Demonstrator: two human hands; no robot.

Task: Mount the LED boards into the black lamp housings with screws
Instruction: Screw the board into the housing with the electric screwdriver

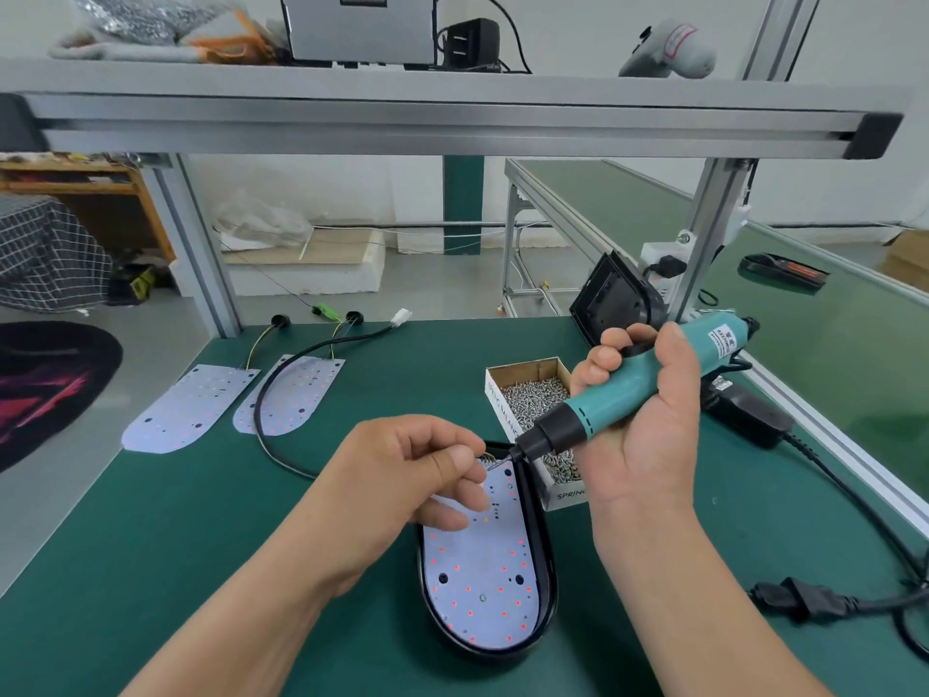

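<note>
Our right hand (648, 445) grips one screwdriver (628, 389), our left hand (402, 475) curls at its bit (497, 462), holding we cannot tell what, above one housing (548, 570), with two loose boards (188, 407) (291, 399) beyond it and one screw box (502, 389) between our hands.

The person's left hand (402, 475) and right hand (653, 445) are bare, with short nails; both forearms are bare too.
</note>
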